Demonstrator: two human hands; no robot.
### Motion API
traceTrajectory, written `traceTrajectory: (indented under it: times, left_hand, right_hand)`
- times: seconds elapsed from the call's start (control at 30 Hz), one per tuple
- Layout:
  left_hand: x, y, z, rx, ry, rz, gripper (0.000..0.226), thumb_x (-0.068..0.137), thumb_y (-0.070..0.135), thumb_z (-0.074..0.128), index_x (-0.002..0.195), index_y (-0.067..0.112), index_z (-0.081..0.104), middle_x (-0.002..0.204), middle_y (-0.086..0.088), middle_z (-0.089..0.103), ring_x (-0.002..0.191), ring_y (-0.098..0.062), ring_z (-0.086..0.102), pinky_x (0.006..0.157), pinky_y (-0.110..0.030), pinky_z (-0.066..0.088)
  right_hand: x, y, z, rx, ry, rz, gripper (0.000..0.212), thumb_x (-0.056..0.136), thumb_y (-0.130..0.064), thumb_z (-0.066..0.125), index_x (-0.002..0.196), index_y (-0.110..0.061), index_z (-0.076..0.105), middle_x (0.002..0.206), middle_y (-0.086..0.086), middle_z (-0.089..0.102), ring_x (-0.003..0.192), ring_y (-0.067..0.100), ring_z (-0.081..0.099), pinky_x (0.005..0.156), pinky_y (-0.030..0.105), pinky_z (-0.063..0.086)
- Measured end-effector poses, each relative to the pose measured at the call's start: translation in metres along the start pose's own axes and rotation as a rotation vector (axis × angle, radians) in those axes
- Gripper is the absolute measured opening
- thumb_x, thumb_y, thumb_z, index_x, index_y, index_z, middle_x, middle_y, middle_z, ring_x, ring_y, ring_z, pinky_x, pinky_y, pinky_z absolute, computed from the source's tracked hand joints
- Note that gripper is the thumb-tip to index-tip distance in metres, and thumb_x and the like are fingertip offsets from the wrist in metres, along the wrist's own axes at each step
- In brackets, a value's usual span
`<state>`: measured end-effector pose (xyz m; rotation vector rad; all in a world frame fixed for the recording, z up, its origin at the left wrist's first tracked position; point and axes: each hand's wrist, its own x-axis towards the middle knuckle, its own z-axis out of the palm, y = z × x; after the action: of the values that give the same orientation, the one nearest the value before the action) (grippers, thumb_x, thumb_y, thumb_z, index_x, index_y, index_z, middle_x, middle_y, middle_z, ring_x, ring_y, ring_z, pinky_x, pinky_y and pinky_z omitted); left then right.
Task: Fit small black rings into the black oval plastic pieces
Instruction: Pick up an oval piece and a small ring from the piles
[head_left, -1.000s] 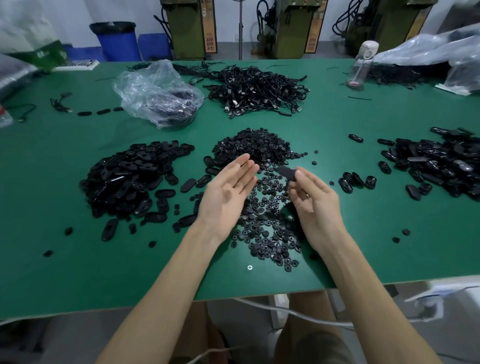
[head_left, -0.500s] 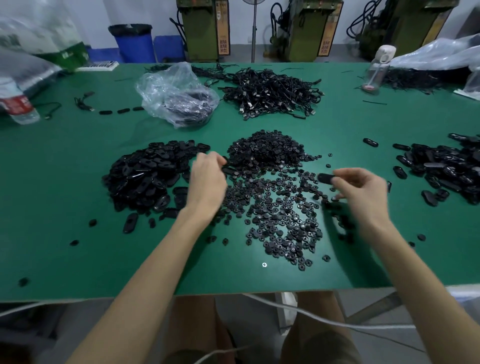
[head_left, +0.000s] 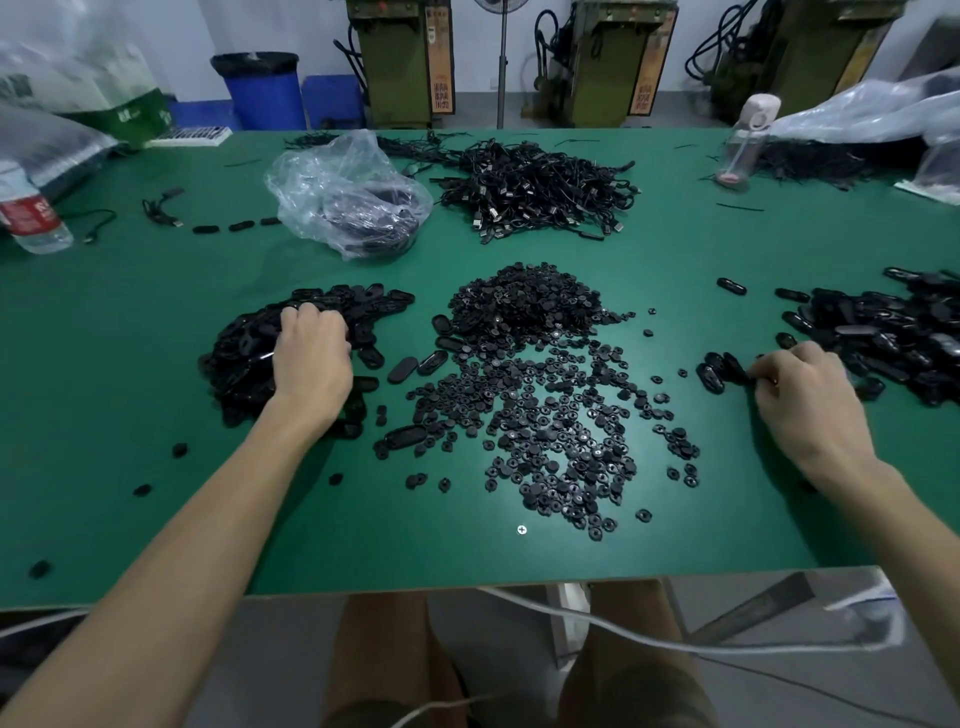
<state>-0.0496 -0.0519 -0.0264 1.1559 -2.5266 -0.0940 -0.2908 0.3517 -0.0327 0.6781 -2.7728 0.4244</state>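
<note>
Left hand curls its fingers into the left ovals, grip hidden, while right hand pinches one oval near the right pile, with rings heaped between; these look light, stiff and slippery, best pinched by their edges.

Glossy black plastic ovals; matt green tabletop.

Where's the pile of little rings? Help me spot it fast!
On the green table, look between the left hand and right hand. The rings spread from a heap toward the near edge. They are small and round; both side piles hold longer ovals.
</note>
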Motion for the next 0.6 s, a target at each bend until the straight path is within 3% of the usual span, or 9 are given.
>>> traceTrajectory:
  times: [0.13, 0.23, 0.33, 0.47, 0.6]
  left_hand:
    - [0.006, -0.006, -0.007, -0.037, 0.004, -0.012, 0.032, 0.087, 0.017, 0.082, 0.115, 0.002, 0.075, 0.118, -0.022, 0.069, 0.119, -0.041, 0.058, 0.102, -0.052, 0.049]
    - [0.002, -0.001, -0.011, -0.053, 0.016, -0.038, 0.041, 0.077, 0.03, 0.089, 0.109, 0.009, 0.075, 0.115, -0.018, 0.069, 0.117, -0.039, 0.058, 0.106, -0.053, 0.042]
    - [-0.005, 0.01, -0.011, -0.128, 0.081, -0.022, 0.041, 0.079, 0.031, 0.087, 0.107, 0.008, 0.069, 0.111, -0.016, 0.067, 0.111, -0.036, 0.059, 0.101, -0.05, 0.043]
    - [-0.015, 0.037, -0.014, -0.316, 0.094, 0.034, 0.039, 0.081, 0.034, 0.086, 0.104, 0.011, 0.064, 0.102, -0.005, 0.065, 0.091, -0.022, 0.06, 0.081, -0.041, 0.051]
    - [-0.014, 0.04, -0.019, -0.299, 0.054, 0.032, 0.04, 0.082, 0.034, 0.086, 0.109, 0.009, 0.069, 0.104, -0.007, 0.071, 0.095, -0.026, 0.067, 0.082, -0.044, 0.055]
  right_hand:
    - [-0.002, -0.008, -0.004, 0.002, 0.003, 0.029, 0.022, 0.101, -0.005, 0.058, 0.114, 0.004, 0.074, 0.122, 0.027, 0.059, 0.115, 0.047, 0.046, 0.097, 0.058, 0.045]
    - [-0.007, -0.025, -0.008, 0.094, 0.006, -0.032, 0.023, 0.101, -0.007, 0.059, 0.117, 0.002, 0.073, 0.124, 0.023, 0.06, 0.121, 0.04, 0.044, 0.106, 0.052, 0.041]
    - [-0.016, -0.055, -0.01, 0.219, -0.081, -0.139, 0.024, 0.101, -0.017, 0.062, 0.122, -0.009, 0.07, 0.13, 0.013, 0.059, 0.128, 0.028, 0.045, 0.112, 0.044, 0.038]
    - [-0.03, -0.094, -0.006, 0.298, -0.256, -0.251, 0.029, 0.098, -0.032, 0.067, 0.124, -0.019, 0.068, 0.133, 0.005, 0.059, 0.13, 0.021, 0.046, 0.114, 0.041, 0.038]
    - [-0.04, -0.107, -0.001, 0.289, -0.296, -0.3, 0.033, 0.097, -0.035, 0.069, 0.125, -0.018, 0.069, 0.127, 0.003, 0.059, 0.124, 0.021, 0.046, 0.106, 0.038, 0.04]
